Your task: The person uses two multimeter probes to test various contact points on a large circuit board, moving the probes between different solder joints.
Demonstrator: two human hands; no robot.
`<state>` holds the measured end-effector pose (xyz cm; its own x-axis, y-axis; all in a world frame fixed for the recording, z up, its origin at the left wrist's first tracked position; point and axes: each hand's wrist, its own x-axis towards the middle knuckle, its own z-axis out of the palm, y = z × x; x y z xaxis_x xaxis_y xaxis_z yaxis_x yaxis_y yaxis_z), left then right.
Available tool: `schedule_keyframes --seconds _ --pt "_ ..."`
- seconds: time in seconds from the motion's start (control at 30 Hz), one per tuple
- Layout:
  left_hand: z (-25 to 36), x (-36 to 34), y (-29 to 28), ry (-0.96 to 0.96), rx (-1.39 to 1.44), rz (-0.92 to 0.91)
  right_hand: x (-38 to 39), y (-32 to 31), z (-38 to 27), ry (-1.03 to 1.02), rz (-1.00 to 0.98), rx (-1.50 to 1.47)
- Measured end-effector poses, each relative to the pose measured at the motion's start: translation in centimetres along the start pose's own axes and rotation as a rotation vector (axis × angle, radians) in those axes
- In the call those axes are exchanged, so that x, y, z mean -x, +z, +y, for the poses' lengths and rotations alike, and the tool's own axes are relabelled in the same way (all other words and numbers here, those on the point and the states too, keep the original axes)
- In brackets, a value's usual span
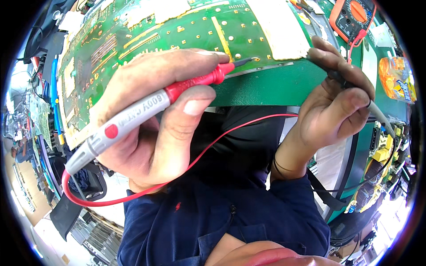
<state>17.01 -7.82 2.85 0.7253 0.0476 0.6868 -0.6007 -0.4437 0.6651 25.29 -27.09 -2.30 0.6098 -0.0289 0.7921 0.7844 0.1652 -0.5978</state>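
Probe (142,111) in red and grey is slanting through the left hand (155,146), whose thumb and fingers are pinching it; its dark tip (244,61) is pointing over a green circuit board (195,37), contact unclear. The right hand (330,104) is grasping a black-and-grey probe (380,116) near the board's edge. The board is lying on a green tabletop (266,86), an orange multimeter (350,20) sitting at far right. Beyond, at left, a dark chair (65,217) is standing.
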Motion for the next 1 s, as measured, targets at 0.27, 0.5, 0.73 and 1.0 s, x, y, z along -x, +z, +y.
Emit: schedule_keyframes --seconds 0.27,0.5,0.73,1.0 --pt "-0.7 -0.3 -0.5 0.027 0.031 -0.105 0.2 0.4 -0.4 0.018 -0.115 0.125" --pt "-1.2 -1.1 -1.4 0.110 -0.042 -0.269 0.1 0.1 0.1 -0.030 -0.202 0.092" --pt "-1.3 -1.6 -1.8 0.127 -0.078 -0.381 -0.3 -0.6 0.1 -0.054 -0.269 0.193" --pt "-1.1 -0.9 -1.7 0.085 -0.119 -0.308 0.1 -0.4 0.3 -0.033 -0.220 0.139"
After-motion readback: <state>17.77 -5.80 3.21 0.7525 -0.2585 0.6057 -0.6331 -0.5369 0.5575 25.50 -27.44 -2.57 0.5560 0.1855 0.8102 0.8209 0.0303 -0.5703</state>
